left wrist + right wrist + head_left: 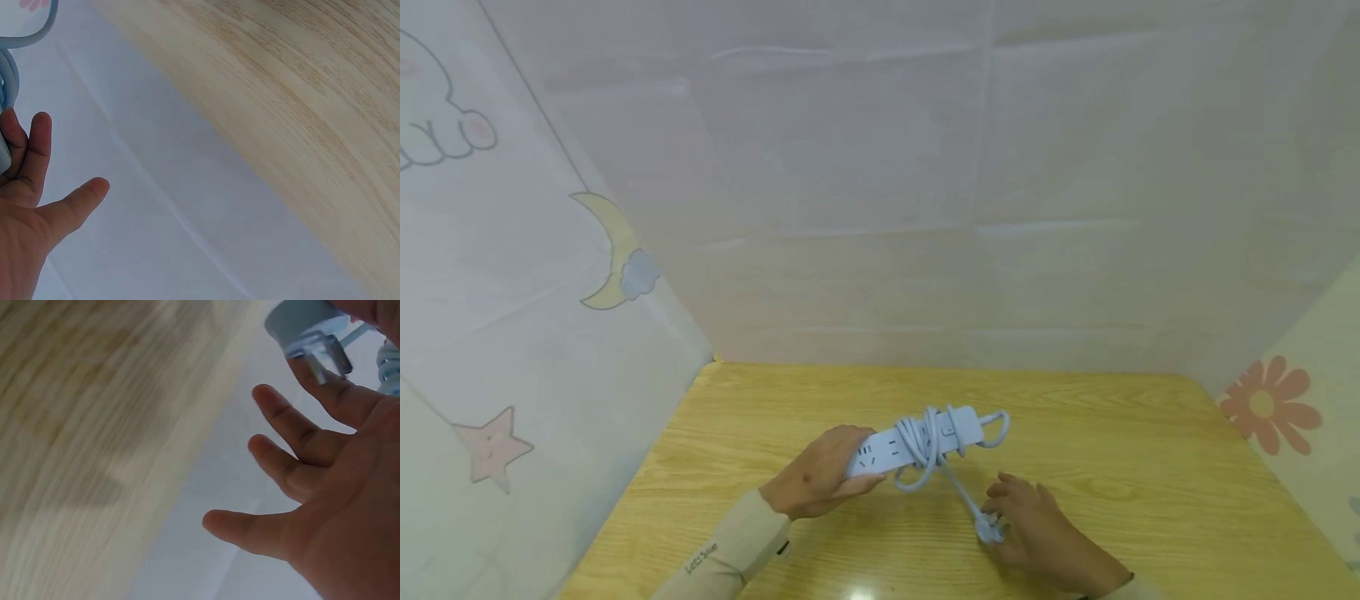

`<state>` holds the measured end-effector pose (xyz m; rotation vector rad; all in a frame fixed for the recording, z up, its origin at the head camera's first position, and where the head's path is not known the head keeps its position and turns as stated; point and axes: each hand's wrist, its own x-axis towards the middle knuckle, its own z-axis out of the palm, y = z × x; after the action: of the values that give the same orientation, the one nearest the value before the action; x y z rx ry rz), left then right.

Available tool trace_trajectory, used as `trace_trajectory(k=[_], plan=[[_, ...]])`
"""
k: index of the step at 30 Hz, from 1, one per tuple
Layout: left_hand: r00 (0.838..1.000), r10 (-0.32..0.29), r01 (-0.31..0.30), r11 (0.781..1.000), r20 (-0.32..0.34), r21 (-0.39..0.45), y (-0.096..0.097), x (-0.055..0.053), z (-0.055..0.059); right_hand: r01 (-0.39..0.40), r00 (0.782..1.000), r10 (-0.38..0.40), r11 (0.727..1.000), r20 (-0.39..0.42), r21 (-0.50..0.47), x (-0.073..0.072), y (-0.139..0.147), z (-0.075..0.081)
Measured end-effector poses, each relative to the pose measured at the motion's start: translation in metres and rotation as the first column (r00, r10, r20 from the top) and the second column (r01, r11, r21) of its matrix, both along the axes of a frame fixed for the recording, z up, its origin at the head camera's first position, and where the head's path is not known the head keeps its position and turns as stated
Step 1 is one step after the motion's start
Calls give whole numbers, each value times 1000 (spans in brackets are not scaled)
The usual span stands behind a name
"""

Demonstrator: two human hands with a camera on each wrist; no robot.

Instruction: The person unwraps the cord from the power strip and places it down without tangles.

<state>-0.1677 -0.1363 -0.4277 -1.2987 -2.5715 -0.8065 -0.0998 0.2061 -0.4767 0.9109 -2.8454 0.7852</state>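
My left hand (820, 473) grips one end of a white power strip (874, 455), its long body tilted up to the right above the table. Several turns of white cord (930, 442) are wrapped around the strip's far half, and a short loop sticks out beyond that end. From the wrapping a length of cord runs down to the plug (987, 528), which my right hand (1043, 533) pinches. In the right wrist view, the plug (303, 328) sits between thumb and index finger with its metal prongs showing, the other fingers spread. The left wrist view catches only the strip's edge.
Both hands are over a wooden table (760, 400). A pale sheet (850, 283) hangs behind it, and printed sheets with a moon (613, 242), a star (493, 448) and a flower (1270, 406) flank the sides.
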Motion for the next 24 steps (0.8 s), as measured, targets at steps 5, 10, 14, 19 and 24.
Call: trace_trajectory(k=[5, 10, 14, 19, 24], plan=[[999, -24, 24, 1000, -29, 9, 1, 0, 2, -27, 1000, 27, 998, -1, 62, 0, -4, -6], [998, -53, 53, 999, -26, 1, 2, 0, 2, -61, 997, 57, 995, 55, 75, 1, -4, -2], [998, -65, 65, 998, -15, -6, 2, -1, 1, -36, 998, 32, 996, 49, 83, 0, -1, 9], [997, -71, 71, 997, -32, -2, 2, 0, 0, 74, 996, -76, 995, 35, 66, 0, 4, 29], [998, -66, 66, 998, -2, -6, 2, 0, 1, 176, 984, -175, 984, -41, 0, -1, 10, 52]])
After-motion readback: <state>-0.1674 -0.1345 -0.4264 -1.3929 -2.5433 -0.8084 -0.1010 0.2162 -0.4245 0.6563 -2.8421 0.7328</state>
